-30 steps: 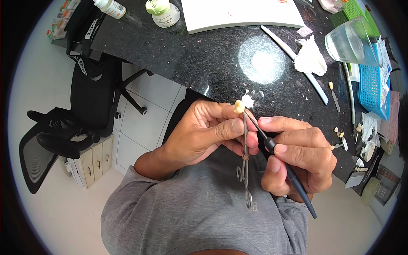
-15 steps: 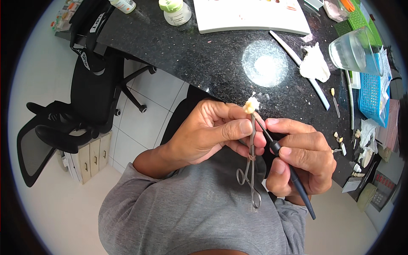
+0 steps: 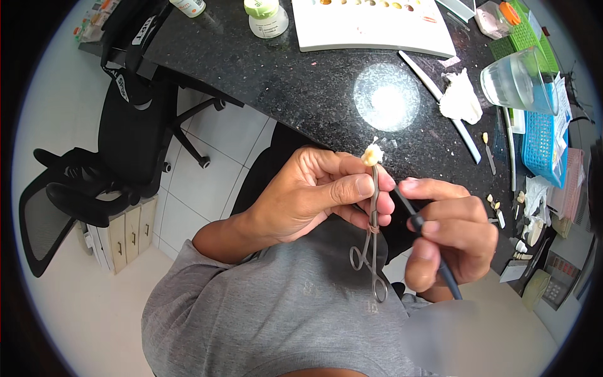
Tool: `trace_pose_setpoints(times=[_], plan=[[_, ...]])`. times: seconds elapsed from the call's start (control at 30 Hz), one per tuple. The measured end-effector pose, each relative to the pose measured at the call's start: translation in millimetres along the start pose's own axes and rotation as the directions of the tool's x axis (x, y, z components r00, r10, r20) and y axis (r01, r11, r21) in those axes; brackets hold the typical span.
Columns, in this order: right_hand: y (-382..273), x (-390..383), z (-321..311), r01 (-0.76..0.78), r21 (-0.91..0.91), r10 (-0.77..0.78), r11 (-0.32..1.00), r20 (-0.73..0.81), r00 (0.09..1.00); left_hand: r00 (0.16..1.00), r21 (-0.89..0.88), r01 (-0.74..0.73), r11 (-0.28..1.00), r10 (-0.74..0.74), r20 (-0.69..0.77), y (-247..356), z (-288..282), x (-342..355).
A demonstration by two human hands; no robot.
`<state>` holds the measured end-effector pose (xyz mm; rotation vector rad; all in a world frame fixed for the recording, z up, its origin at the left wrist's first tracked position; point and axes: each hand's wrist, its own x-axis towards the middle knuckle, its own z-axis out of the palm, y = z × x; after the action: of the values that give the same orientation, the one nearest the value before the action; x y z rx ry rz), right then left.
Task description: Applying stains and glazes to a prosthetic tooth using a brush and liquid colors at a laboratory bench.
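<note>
My left hand [image 3: 314, 195] grips a pair of slim metal forceps [image 3: 372, 242] between thumb and fingers, ring handles hanging down. A small cream tooth-shaped piece [image 3: 372, 154] is clamped in the forceps' tip. My right hand [image 3: 449, 235] holds a thin dark brush-like tool [image 3: 418, 223] like a pen. The tool's tip points up-left toward the forceps and is hidden behind my left fingers. Both hands are close together over my lap, just in front of the black speckled counter [image 3: 282, 81].
On the counter: a white palette tray [image 3: 370, 31], a clear glass of water [image 3: 518, 81], crumpled white tissue [image 3: 460, 100], a blue basket [image 3: 540, 141], two small bottles [image 3: 267, 16], several small tooth pieces [image 3: 496, 204]. A black office chair [image 3: 119, 151] stands to my left on the tiled floor.
My right hand has drawn the dark tool slightly down and right, away from the cream piece. The view has shifted a little; my left hand still holds the forceps upright.
</note>
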<state>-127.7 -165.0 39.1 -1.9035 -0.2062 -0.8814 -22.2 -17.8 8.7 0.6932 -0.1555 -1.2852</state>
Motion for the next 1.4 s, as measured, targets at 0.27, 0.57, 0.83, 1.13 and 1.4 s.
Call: trace_pose_setpoints(times=[0.27,0.57,0.83,1.13,1.4], plan=[[-14.8,22.6,-17.1,-0.17,-0.137,0.17,0.976,-0.012,0.985,0.994,0.09,-0.091,0.992,0.085,0.068,-4.7,-13.5,-2.2],[26.4,121.1,9.8,-0.316,-0.111,0.318,0.942,0.004,0.948,0.953,0.14,-0.288,0.947,0.269,0.138,15.0,-51.8,-13.8],[78.7,162.9,31.1,-0.406,-0.234,0.441,0.883,0.121,0.889,0.924,0.007,-0.36,0.933,0.355,0.142,30.4,-75.6,-16.7],[89.6,169.6,31.0,-0.405,-0.287,0.471,0.868,0.222,0.854,0.936,-0.153,-0.289,0.945,0.312,0.165,39.7,-79.3,-13.4],[91.8,168.1,26.1,-0.359,-0.308,0.447,0.881,0.298,0.843,0.935,-0.188,-0.244,0.952,0.282,0.215,38.8,-81.6,-13.9]])
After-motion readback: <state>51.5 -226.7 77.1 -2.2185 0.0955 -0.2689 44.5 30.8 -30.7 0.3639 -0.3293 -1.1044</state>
